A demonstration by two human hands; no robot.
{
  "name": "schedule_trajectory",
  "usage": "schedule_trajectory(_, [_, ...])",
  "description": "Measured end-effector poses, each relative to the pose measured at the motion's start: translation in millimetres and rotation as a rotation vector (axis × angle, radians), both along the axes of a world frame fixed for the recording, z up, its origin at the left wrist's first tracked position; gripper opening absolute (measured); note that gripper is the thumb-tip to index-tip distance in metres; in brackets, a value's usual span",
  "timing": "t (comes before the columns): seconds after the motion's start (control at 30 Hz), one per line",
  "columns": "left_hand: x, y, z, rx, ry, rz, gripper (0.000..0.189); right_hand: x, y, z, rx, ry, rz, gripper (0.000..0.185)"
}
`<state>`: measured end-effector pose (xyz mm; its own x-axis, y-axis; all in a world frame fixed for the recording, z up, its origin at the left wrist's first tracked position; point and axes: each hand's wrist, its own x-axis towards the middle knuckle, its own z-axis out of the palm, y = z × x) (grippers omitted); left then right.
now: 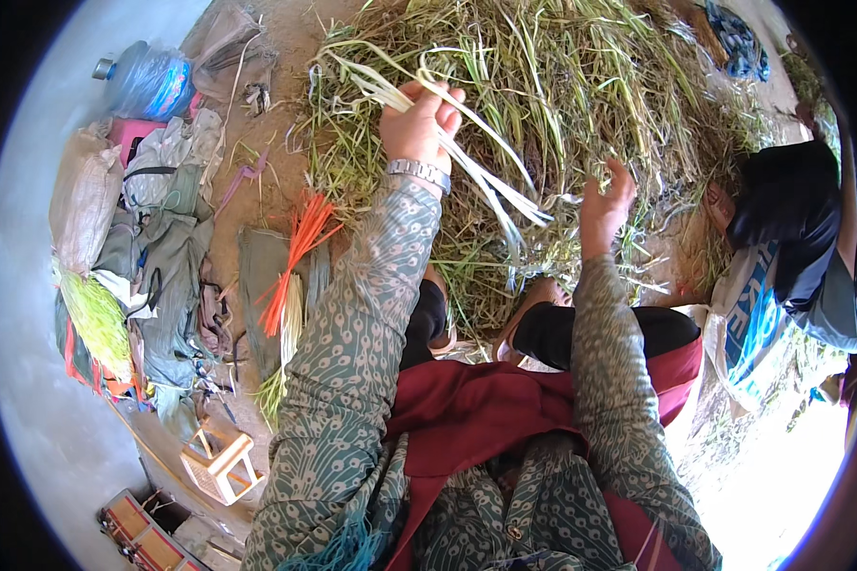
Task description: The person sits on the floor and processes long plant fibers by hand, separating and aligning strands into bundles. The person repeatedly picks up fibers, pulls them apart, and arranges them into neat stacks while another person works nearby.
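Note:
A loose bundle of pale, flat plant strips [496,189] passes through my left hand [421,121], which is shut on it. Several strips stick out to the upper left, and one loops over the fingers. The longer ends hang down to the right, above a broad heap of green and dried grass stalks [578,86]. My right hand [609,203] is raised over the heap's near edge, to the right of the strip ends. Its fingers are apart, and no strip shows in it.
Orange strips [300,228] and a pale bundle [291,321] lie left of my left arm. Beyond are sacks [89,200], a large plastic water bottle [150,80] and a small stool [221,464]. A person in dark clothing [785,207] sits at the right beside a printed bag [750,314].

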<state>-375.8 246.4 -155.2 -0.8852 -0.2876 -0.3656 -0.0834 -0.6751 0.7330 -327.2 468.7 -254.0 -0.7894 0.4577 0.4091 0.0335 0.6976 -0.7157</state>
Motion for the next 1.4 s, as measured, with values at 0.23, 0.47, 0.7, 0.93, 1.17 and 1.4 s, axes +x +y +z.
schedule_trajectory(0.23, [18.1,17.8,15.6,-0.164,-0.044,-0.119,0.007,-0.4,-90.4,77.8,-0.416,-0.039,0.672,0.022])
schedule_trajectory(0.47, [14.4,21.3,5.3,-0.122,0.038,-0.137,0.012,0.7,-97.8,76.7,-0.340,-0.024,0.606,0.031])
schedule_trajectory(0.7, [18.3,25.0,13.4,-0.107,-0.036,-0.178,0.011,-5.3,-100.2,53.4,-0.854,-0.013,0.586,0.015])
schedule_trajectory(0.93, [21.6,25.3,8.3,-0.068,-0.069,-0.192,0.020,5.4,-96.9,71.6,-1.082,-0.112,0.434,0.016])
schedule_trajectory(1.17, [28.8,26.6,-11.0,-0.223,-0.053,-0.428,0.021,3.3,-90.7,79.3,-1.166,-0.229,0.536,0.014])
schedule_trajectory(1.4, [22.5,16.0,2.6,-0.141,-0.039,-0.159,0.018,11.6,-85.4,82.4,-1.181,-0.007,0.555,0.013])
